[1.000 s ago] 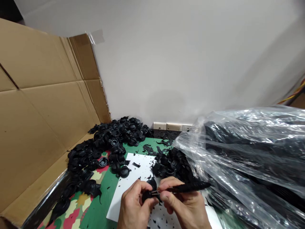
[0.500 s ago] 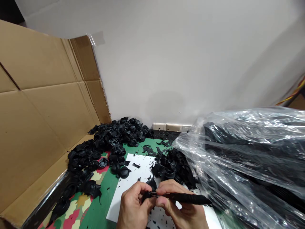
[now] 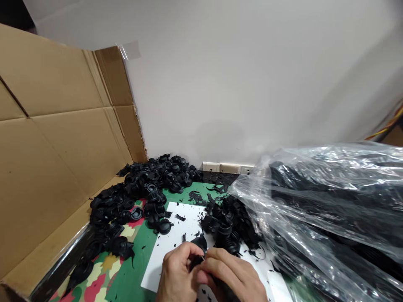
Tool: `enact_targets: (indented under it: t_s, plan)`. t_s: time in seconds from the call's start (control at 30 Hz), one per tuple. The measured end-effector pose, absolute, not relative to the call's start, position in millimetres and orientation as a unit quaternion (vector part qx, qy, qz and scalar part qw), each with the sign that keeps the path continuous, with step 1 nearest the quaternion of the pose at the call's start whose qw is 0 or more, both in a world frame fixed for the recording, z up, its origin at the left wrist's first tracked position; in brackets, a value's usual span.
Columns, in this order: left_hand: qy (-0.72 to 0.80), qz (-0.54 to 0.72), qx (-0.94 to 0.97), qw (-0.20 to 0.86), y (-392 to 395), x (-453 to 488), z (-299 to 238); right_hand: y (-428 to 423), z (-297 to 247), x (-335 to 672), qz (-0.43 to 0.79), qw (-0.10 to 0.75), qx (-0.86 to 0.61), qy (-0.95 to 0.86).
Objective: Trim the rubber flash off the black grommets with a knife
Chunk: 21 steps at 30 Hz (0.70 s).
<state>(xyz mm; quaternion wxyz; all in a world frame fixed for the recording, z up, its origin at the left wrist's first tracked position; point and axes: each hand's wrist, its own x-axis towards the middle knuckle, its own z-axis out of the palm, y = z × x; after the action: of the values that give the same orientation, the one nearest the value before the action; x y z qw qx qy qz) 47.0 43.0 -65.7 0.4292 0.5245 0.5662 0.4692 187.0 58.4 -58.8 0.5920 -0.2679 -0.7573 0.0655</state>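
My left hand [image 3: 176,272] sits at the bottom middle, its fingers pinched round a small black rubber part [image 3: 195,261]. My right hand [image 3: 233,274] is closed against that same part from the right. A dark tool handle [image 3: 222,288] shows only a little under its fingers. Both hands hover over a white sheet [image 3: 176,239] strewn with black trimmings. Another black part [image 3: 200,241] lies on the sheet just beyond my fingertips.
A heap of black ribbed rubber parts [image 3: 145,188] spreads along the left and back. A smaller heap [image 3: 226,226] lies right of the sheet. A big clear plastic bag [image 3: 330,209] of black parts fills the right. Brown cardboard [image 3: 56,134] walls the left side.
My right hand has turned inward and down; the long black tool handle that stuck out to the right is now almost hidden under it. My left hand has kept its hold.
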Motion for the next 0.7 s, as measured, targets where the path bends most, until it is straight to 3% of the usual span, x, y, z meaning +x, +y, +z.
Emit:
enact_targets:
  t_s: [0.1, 0.23, 0.4, 0.7]
  plan:
    - [0.579, 0.464, 0.503, 0.443, 42, 52, -62, 66, -56, 197, 0.097, 0.624, -0.321, -0.705]
    - [0.608, 0.468, 0.447, 0.461, 42, 59, -49, 76, -56, 212, 0.297, 0.649, -0.430, -0.552]
    - [0.606, 0.488, 0.412, 0.474, 43, 62, -37, 75, -58, 213, 0.494, 0.607, -0.403, -0.474]
    - [0.570, 0.506, 0.413, 0.498, 43, 59, -48, 59, -52, 192, 0.548, 0.614, -0.358, -0.440]
